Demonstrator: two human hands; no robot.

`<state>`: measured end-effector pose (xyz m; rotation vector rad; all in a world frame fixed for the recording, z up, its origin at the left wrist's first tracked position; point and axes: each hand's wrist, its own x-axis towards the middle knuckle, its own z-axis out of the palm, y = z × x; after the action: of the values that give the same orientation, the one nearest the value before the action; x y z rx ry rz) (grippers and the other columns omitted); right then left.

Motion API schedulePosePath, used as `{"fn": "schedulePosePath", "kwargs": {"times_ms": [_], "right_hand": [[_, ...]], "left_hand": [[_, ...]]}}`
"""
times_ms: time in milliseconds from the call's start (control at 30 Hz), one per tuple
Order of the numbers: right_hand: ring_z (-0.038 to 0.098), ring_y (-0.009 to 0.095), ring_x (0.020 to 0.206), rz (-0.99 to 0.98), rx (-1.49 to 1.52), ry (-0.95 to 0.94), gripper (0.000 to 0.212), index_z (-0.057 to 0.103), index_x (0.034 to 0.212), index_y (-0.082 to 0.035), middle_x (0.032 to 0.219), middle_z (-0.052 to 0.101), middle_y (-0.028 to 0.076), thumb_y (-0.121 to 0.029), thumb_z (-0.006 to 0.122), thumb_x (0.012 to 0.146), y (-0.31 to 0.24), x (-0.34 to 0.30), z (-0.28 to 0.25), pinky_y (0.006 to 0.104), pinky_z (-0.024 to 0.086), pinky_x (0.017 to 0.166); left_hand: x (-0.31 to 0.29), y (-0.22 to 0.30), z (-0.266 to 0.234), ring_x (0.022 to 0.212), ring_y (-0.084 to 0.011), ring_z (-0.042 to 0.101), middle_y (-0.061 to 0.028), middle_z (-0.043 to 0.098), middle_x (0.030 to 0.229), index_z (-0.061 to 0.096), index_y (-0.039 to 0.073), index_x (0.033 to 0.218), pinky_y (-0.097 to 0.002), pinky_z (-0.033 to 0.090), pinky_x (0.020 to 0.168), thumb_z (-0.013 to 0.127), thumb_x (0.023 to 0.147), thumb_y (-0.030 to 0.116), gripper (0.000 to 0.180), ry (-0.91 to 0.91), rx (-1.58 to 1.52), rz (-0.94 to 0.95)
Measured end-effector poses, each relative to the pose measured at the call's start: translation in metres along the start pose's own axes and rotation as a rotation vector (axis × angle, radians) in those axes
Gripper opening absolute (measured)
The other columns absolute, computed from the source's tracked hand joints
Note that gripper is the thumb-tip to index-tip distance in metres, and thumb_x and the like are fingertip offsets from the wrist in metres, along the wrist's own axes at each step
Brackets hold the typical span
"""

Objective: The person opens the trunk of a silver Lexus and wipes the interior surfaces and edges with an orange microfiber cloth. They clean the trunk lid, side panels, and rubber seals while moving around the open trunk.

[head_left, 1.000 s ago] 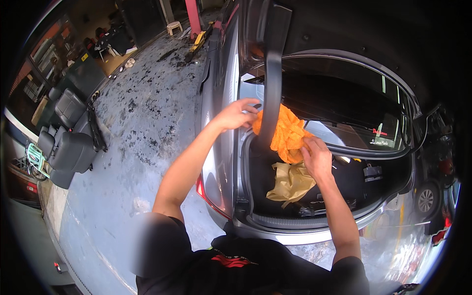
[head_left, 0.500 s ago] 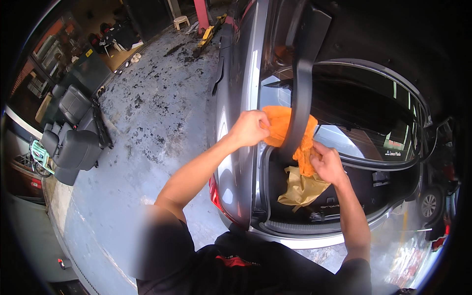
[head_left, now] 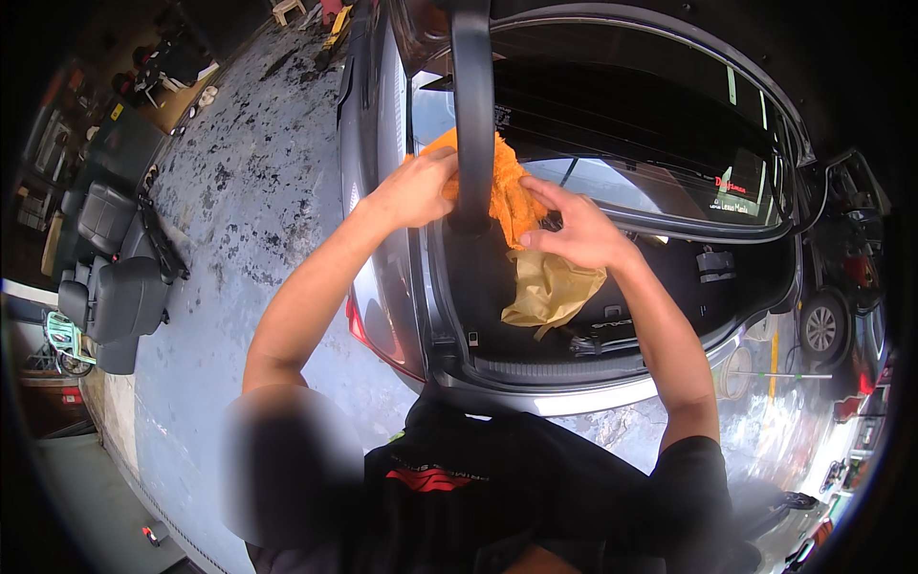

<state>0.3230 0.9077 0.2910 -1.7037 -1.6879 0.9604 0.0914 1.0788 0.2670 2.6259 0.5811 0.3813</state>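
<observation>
dark seats point(head_left: 132, 292) at left | pale stool point(head_left: 287, 9) at upper left | car wheel point(head_left: 823, 326) at right

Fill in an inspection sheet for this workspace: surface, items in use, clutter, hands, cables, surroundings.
Surface: black trunk floor of an open car.
Items in use: orange cloth, showing on both sides of the dark curved arm.
Clutter: crumpled tan sheet in the trunk.
Hands: left hand at the cloth, fingertips partly hidden; right hand touching it, thumb and fingers apart.
Cables: nothing seen clearly.
Surroundings: dark-stained workshop floor, loose black seats, another car's wheel.
</observation>
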Motion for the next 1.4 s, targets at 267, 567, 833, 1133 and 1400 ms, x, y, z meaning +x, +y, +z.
{"fn": "schedulePosePath", "kwargs": {"times_ms": [267, 567, 833, 1133, 1400], "right_hand": [[0.057, 0.036, 0.130, 0.037, 0.212, -0.158, 0.104, 0.057, 0.144, 0.002, 0.139, 0.062, 0.025, -0.085, 0.050, 0.087, -0.010, 0.086, 0.029, 0.0460, 0.041, 0.111], [0.056, 0.030, 0.135, -0.134, 0.431, 0.039, 0.082, 0.046, 0.153, -0.003, 0.143, 0.061, 0.020, -0.065, 0.053, 0.099, 0.003, 0.048, -0.001, 0.0414, 0.041, 0.115], [0.066, 0.027, 0.121, -0.096, 0.499, 0.149, 0.077, 0.046, 0.152, -0.001, 0.136, 0.065, 0.019, -0.056, 0.054, 0.098, 0.026, -0.031, -0.034, 0.0393, 0.047, 0.108], [0.065, 0.029, 0.122, -0.131, 0.392, 0.009, 0.081, 0.052, 0.147, 0.001, 0.135, 0.066, 0.018, -0.048, 0.074, 0.086, 0.004, -0.082, -0.039, 0.0415, 0.046, 0.112], [0.065, 0.025, 0.121, -0.170, 0.419, -0.007, 0.063, 0.057, 0.143, -0.002, 0.133, 0.067, 0.015, -0.029, 0.077, 0.090, 0.037, -0.141, -0.055, 0.0410, 0.046, 0.112]], "left_hand": [[-0.088, 0.029, 0.023, 0.090, -0.0443, 0.070, -0.0238, 0.070, 0.102, 0.066, -0.004, 0.106, -0.0516, 0.057, 0.079, 0.073, 0.092, 0.029, 0.036, 0.032, 0.128, -0.337], [-0.035, 0.025, 0.012, 0.140, -0.0390, 0.046, -0.0247, 0.052, 0.147, 0.047, -0.003, 0.146, -0.0511, 0.035, 0.118, 0.084, 0.073, 0.026, 0.087, 0.231, 0.244, 0.067], [-0.042, 0.017, 0.047, 0.122, -0.0347, 0.060, -0.0228, 0.066, 0.123, 0.062, -0.009, 0.124, -0.0442, 0.043, 0.109, 0.069, 0.083, 0.028, 0.056, 0.197, 0.377, -0.093], [-0.034, 0.062, 0.050, 0.085, -0.0304, 0.073, -0.0164, 0.075, 0.091, 0.076, -0.002, 0.093, -0.0407, 0.058, 0.076, 0.063, 0.091, 0.037, 0.041, -0.041, 0.688, -0.348], [-0.091, 0.125, 0.042, 0.093, -0.0361, 0.075, -0.0209, 0.076, 0.094, 0.078, -0.001, 0.094, -0.0441, 0.058, 0.086, 0.057, 0.093, 0.037, 0.044, -0.267, 0.341, -0.747]]}}
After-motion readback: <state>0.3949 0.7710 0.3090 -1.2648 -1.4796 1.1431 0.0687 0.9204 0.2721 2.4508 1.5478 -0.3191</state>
